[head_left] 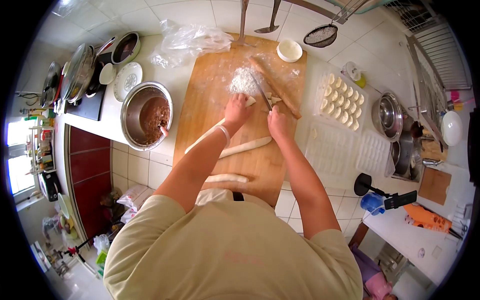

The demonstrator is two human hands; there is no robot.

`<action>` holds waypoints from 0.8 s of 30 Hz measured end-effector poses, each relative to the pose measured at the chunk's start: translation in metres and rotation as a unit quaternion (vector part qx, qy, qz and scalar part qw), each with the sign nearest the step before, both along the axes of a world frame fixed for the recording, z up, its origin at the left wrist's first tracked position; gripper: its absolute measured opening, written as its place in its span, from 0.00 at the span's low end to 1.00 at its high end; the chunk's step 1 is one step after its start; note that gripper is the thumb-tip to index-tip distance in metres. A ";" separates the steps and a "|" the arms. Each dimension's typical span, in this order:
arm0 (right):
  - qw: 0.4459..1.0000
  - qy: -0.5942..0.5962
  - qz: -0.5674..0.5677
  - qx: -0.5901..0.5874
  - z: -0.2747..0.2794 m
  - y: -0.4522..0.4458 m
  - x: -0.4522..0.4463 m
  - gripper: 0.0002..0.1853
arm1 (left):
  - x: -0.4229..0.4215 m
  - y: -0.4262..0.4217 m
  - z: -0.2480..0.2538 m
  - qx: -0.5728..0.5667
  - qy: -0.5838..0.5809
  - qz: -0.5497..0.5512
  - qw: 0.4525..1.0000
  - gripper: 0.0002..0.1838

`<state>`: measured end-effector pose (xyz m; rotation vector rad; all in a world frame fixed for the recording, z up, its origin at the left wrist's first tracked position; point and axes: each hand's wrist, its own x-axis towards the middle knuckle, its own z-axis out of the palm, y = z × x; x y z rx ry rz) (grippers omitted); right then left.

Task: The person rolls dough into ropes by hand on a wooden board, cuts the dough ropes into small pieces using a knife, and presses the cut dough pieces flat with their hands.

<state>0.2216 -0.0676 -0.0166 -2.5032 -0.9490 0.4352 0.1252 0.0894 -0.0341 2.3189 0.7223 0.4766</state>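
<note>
My left hand (237,109) presses on the end of a dough rope (202,138) on the wooden board (200,90), fingers curled round it. In my right hand (277,121) is the handle of a knife (261,91), its blade pointing away from me, just right of the dough end. Small cut dough pieces (274,99) lie beside the blade. Two more dough ropes, one longer (246,148) and one shorter (227,178), rest nearer my body. Beyond my left hand is a heap of flour (243,80). A floured rolling pin (276,87) lies slantwise to the right.
Left of the board stands a steel pot of brown filling (125,112). A plastic bag (187,42) and a small white bowl (289,50) are at the back. On the right, a tray of dumplings (343,102) sits near empty plastic trays (327,147) and steel bowls (387,114).
</note>
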 end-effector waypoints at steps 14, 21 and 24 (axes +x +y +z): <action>0.993 -0.012 0.067 -0.101 0.038 0.008 -0.023 0.12 | -0.011 -0.026 -0.004 0.052 -0.047 -0.011 0.997 0.04; 0.989 0.018 0.085 -0.119 0.025 0.010 -0.021 0.11 | -0.015 -0.025 0.000 0.054 -0.058 -0.034 0.996 0.05; 0.992 0.024 0.064 -0.105 0.018 0.020 -0.020 0.11 | -0.018 -0.021 0.001 0.058 -0.025 -0.027 0.998 0.09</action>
